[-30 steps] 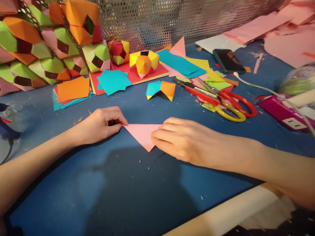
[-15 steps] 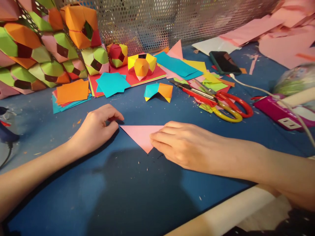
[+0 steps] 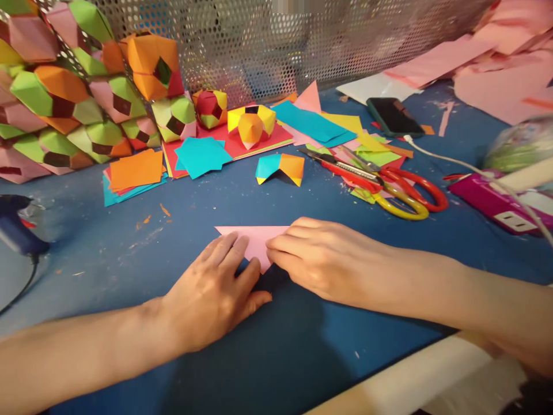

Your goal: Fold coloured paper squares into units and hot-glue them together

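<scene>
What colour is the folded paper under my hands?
The folded paper is plain pink, seen best in the head view, between the hands.

My left hand (image 3: pixel 211 288) and right hand (image 3: pixel 317 259) press the pink triangle (image 3: pixel 259 239); the scissors (image 3: pixel 406 193) lie near my right, toward two o'clock.

Under my camera, the scuffed blue tabletop (image 3: pixel 129 271) carries a pink paper triangle (image 3: pixel 256 245); clockwise around that, I see a turquoise-and-orange folded paper piece (image 3: pixel 291 165) at twelve, dark smartphone (image 3: pixel 394 117) between one and two, magenta power strip (image 3: pixel 484 199) near three, dark-blue glue gun (image 3: pixel 17 225) at nine.
</scene>
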`<state>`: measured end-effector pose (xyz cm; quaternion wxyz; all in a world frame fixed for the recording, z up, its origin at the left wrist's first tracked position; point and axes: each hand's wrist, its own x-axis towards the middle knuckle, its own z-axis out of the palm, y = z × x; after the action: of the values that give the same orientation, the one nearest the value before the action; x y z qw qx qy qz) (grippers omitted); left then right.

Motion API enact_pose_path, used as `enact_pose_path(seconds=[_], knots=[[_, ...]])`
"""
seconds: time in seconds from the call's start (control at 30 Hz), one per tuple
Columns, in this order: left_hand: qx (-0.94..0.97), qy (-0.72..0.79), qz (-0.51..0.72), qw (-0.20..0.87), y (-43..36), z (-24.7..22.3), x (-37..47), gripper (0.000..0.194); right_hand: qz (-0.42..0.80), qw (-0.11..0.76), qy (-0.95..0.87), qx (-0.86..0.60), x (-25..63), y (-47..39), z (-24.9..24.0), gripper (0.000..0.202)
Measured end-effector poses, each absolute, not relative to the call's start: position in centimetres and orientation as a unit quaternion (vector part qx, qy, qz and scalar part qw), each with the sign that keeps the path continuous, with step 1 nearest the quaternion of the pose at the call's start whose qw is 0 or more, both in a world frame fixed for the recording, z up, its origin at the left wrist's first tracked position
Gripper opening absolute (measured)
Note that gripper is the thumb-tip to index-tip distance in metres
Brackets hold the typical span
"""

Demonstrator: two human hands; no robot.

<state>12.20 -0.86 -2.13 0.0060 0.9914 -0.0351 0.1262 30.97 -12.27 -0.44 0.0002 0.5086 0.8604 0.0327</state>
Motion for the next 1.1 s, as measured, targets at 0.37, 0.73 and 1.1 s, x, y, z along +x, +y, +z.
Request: enact_pose_path(seconds=[0.37,0.73,1.1], knots=[[0.996,-0.018,0.08,-0.042,-0.1,-2.1,12.8,0.042,0.142,-0.037,0.847,0.511,31.2,-11.4,-2.3,0.031],[0.994,-0.018,0.048,-0.097,0.4,-1.6,12.8,0.053,0.141,-0.02,0.843,0.519,30.8,-10.8,-2.3,0.033],[0.993,0.005,0.041,-0.113,1.6,-0.6,13.3,0.046,0.016,0.094,0.799,0.594,32.7,-12.6,1.5,0.021]])
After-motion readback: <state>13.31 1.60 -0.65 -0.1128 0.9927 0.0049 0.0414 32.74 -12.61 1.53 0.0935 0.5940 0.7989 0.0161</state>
